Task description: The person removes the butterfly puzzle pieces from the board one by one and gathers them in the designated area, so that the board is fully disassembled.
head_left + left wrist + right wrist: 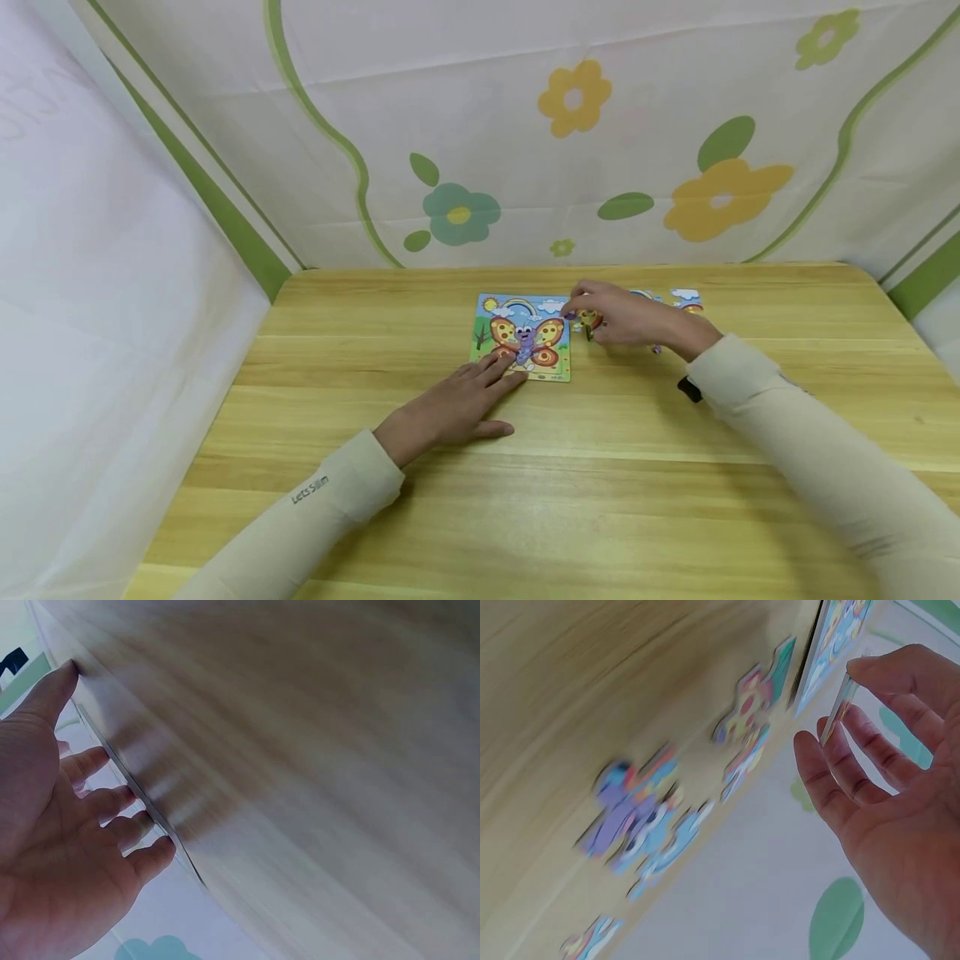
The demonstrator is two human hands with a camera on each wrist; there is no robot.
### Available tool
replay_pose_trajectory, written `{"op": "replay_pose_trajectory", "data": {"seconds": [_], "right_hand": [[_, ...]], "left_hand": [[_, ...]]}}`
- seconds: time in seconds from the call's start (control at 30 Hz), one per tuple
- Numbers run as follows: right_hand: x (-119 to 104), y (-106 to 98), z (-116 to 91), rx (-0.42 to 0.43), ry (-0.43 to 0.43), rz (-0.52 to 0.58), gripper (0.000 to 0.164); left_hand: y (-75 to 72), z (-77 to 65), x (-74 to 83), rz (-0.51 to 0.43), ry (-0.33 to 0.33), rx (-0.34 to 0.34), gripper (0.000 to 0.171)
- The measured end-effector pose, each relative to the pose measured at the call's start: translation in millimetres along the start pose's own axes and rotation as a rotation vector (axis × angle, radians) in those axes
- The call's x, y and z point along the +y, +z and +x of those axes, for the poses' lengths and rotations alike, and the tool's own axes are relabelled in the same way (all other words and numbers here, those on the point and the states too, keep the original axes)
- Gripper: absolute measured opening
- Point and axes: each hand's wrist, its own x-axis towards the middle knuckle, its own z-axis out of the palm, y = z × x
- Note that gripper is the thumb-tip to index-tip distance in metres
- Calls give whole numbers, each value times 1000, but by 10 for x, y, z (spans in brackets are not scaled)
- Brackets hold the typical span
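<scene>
A square butterfly puzzle board (555, 302) lies flat on the table, its picture showing a purple butterfly, a sun and a rainbow. My left hand (461, 404) rests its fingertips on the board's lower left part, fingers spread and the thumb out over the wood. In the left wrist view the fingertips sit along the board's thin edge. Just right of the board, my right hand (626, 315) pinches a small puzzle piece (841, 709) between thumb and fingers, tilted on edge above the table. Beneath that hand lie loose puzzle pieces (754, 701), partly hidden in the head view.
Several more loose pieces (619, 806) lie scattered right of the board, among them a cloud piece (685, 294). A small black object (690, 389) shows beside the right sleeve. A flower-printed white curtain (517, 150) hangs behind the wooden table (600, 525).
</scene>
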Motion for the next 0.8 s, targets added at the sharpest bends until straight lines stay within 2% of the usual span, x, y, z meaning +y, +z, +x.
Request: {"op": "replay_pose_trajectory", "data": {"seconds": [0.43,0.8], "right_hand": [[200,-204,-380,25,45,-11,56],[480,-235,-712,76,75,3,51]], "left_hand": [[6,-5,-1,-2,6,9,79],[9,-5,1,2,3,3,80]]}}
